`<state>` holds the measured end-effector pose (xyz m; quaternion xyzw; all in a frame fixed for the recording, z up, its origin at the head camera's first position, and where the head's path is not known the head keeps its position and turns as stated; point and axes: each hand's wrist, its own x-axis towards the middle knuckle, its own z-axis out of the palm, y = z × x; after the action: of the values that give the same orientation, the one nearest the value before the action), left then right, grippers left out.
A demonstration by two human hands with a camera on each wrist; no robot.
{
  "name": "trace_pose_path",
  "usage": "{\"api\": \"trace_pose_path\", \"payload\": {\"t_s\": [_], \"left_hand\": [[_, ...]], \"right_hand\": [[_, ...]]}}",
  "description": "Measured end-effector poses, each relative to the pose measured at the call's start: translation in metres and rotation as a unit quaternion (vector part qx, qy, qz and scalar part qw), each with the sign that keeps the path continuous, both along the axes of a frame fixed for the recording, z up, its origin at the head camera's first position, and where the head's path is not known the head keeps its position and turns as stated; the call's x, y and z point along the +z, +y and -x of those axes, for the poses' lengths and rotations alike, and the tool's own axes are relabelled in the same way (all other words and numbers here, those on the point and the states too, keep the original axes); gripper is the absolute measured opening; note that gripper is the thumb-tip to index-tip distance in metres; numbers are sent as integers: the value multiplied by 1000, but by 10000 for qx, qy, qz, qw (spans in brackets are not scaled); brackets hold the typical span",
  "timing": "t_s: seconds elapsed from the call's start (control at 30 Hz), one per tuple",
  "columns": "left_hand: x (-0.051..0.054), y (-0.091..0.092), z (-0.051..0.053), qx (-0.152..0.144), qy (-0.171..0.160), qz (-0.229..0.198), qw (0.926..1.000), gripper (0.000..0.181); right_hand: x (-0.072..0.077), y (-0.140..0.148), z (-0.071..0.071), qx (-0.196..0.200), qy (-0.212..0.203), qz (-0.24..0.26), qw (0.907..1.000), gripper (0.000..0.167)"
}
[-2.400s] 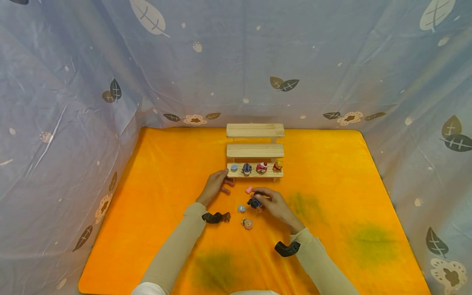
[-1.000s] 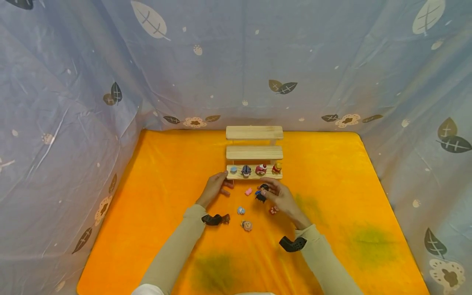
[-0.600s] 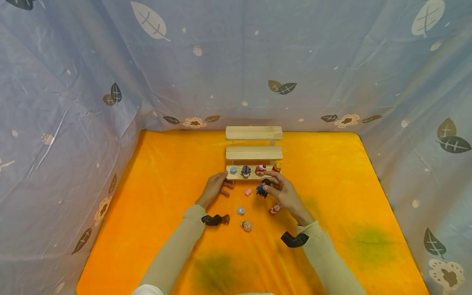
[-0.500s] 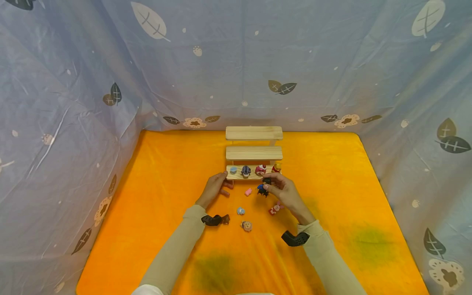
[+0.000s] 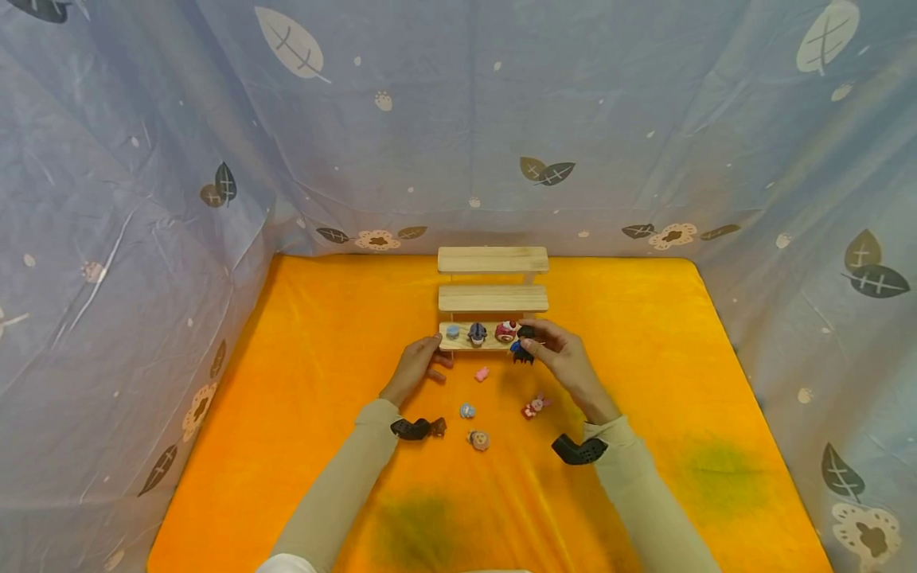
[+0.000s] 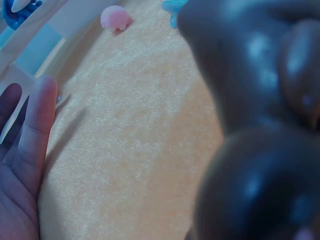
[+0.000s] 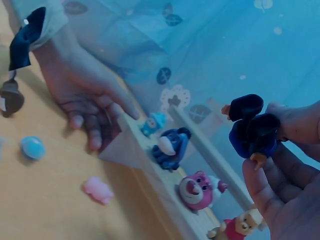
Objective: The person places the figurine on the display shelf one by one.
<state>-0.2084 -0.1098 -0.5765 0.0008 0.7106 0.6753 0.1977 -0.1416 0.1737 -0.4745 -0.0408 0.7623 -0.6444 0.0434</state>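
Observation:
A black-and-blue toy figurine [image 5: 524, 351] is pinched between the thumb and fingers of my right hand [image 5: 568, 362], over the right end of the lowest step of a three-step wooden shelf [image 5: 493, 298]. My left hand [image 5: 413, 368] touches that step's left end with its thumb, its other fingers loosely extended. On the step stand a light blue figurine [image 7: 153, 124], a dark blue donkey figurine [image 7: 171, 148], a pink bear figurine [image 7: 196, 191] and a yellow bear figurine in red [image 7: 240, 225]. In the head view my right hand hides the yellow bear.
On the orange cloth [image 5: 344, 318] lie a pink figurine [image 5: 482, 373], a pale blue one [image 5: 467, 411], a rabbit-eared one in red [image 5: 533, 407] and a beige one [image 5: 478, 440]. A brown figurine [image 5: 438, 427] lies beside the left wrist camera. Patterned curtains [image 5: 401, 119] surround the cloth.
My right hand has carried the black-and-blue figurine up and to the right, from above the cloth to the lowest step, uncovering the rabbit-eared figurine. My left hand stays in place.

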Motion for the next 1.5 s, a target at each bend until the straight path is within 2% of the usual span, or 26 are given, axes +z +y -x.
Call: {"api": "trace_pose_path", "payload": {"t_s": [0.17, 0.37, 0.53, 0.67, 0.77, 0.8, 0.9, 1.0, 1.03, 1.1, 1.23, 1.37, 1.5], "left_hand": [[0, 1, 1, 6, 77, -23, 10000, 59], [-1, 1, 1, 23, 126, -15, 9999, 59], [-1, 2, 1, 58, -7, -35, 10000, 59], [0, 2, 0, 84, -72, -7, 9999, 58], [0, 1, 2, 3, -146, -36, 9999, 56], [4, 0, 1, -48, -153, -59, 9999, 55], [5, -1, 2, -136, -225, -120, 9996, 55], [5, 0, 1, -36, -168, -117, 9998, 54], [0, 1, 2, 17, -155, -108, 9998, 55], [-1, 2, 1, 100, -90, -88, 9999, 57], [-2, 2, 1, 80, -91, -78, 9999, 57], [2, 0, 2, -30, -158, -118, 9998, 54], [12, -2, 2, -193, -243, -126, 9994, 50]], "right_hand": [[8, 3, 3, -113, 59, -151, 9998, 40], [13, 6, 9, -112, 337, -173, 9992, 39], [19, 6, 15, -286, 517, -251, 9979, 42], [26, 6, 20, -456, 590, -60, 9972, 41], [30, 8, 23, -478, 729, -9, 9962, 39], [32, 9, 24, -474, 777, -25, 9958, 38], [37, 12, 28, -468, 904, -89, 9948, 38], [41, 14, 31, -466, 949, -53, 9944, 38], [42, 15, 33, -477, 960, -50, 9942, 37], [43, 16, 36, -494, 975, -84, 9940, 36], [47, 17, 40, -528, 977, -142, 9937, 38], [52, 18, 44, -549, 952, -82, 9939, 40], [54, 19, 49, -639, 1042, -155, 9924, 37]]}}
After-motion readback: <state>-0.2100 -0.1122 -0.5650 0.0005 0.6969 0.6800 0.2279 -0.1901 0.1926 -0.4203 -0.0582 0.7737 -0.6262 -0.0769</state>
